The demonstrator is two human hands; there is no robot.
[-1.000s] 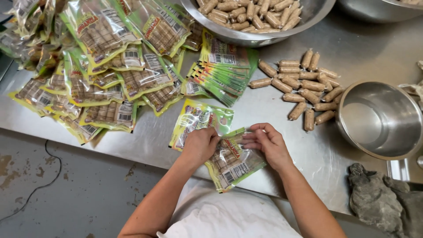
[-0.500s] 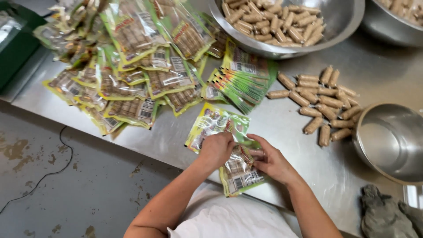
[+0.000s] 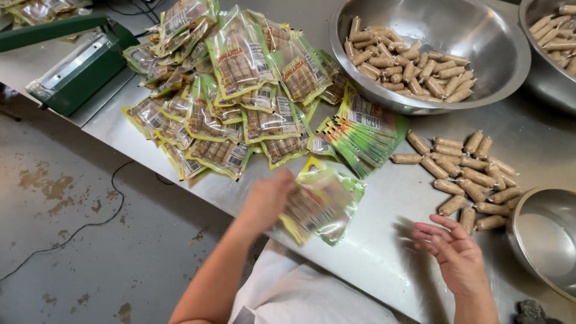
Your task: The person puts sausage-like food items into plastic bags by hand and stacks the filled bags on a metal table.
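I think this is a small food-packing workshop. I see a long shiny metal table (image 3: pixel 384 252) with big steel bowls (image 3: pixel 480 36) full of little brown rolls at the upper right. A heap of filled see-through packets (image 3: pixel 234 90) sits in the middle top. A green sealing machine (image 3: pixel 78 66) stands at the upper left, over a stained concrete floor (image 3: pixel 72 240).

Filled packet near the table's front edge.
Clear plastic packet with yellow-green borders (image 3: pixel 318 207), holding brown rolls, motion-blurred, tilted, held just above the steel table (image 3: pixel 384 240) at its front edge.
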